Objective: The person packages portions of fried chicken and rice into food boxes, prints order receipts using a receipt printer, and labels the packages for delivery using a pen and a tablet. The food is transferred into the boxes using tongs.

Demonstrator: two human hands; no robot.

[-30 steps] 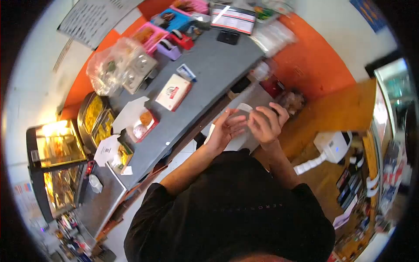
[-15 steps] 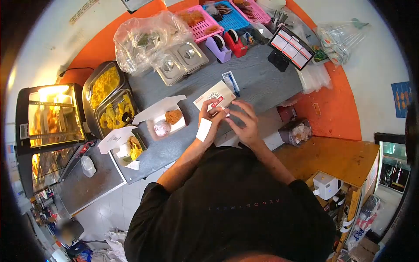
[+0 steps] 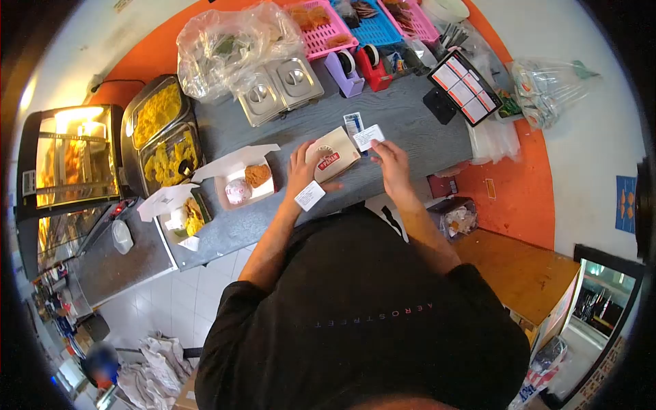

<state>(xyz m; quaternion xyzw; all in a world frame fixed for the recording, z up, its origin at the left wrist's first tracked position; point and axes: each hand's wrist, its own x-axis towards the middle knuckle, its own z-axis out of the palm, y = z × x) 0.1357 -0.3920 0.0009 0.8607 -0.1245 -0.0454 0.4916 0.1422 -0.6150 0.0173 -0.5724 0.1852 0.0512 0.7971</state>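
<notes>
A closed cardboard box with a red logo (image 3: 331, 156) lies on the grey counter. My left hand (image 3: 303, 169) is spread against its left side, thumb stretched along the near edge. A printed white label (image 3: 309, 196) hangs at my left wrist. To the right of the box, my right hand (image 3: 392, 164) pinches a second white label (image 3: 369, 137) between thumb and fingers, over the counter near a blue-and-white packet (image 3: 353, 124). Left of my left hand, an open box (image 3: 225, 193) holds a fried piece (image 3: 257, 175) and a wrapped ball (image 3: 238, 192).
Another open food box (image 3: 165, 223) stands farther left, beside yellow food trays (image 3: 160, 121) and a lit warmer (image 3: 80, 160). Behind are lidded steel containers (image 3: 279, 91), two tape dispensers (image 3: 344, 74) and a tablet (image 3: 465, 87). A blurred person (image 3: 102, 362) is at lower left.
My hands have moved apart: the left one to the box's left side, the right one outward with a label now plainly visible. The camera view has shifted slightly.
</notes>
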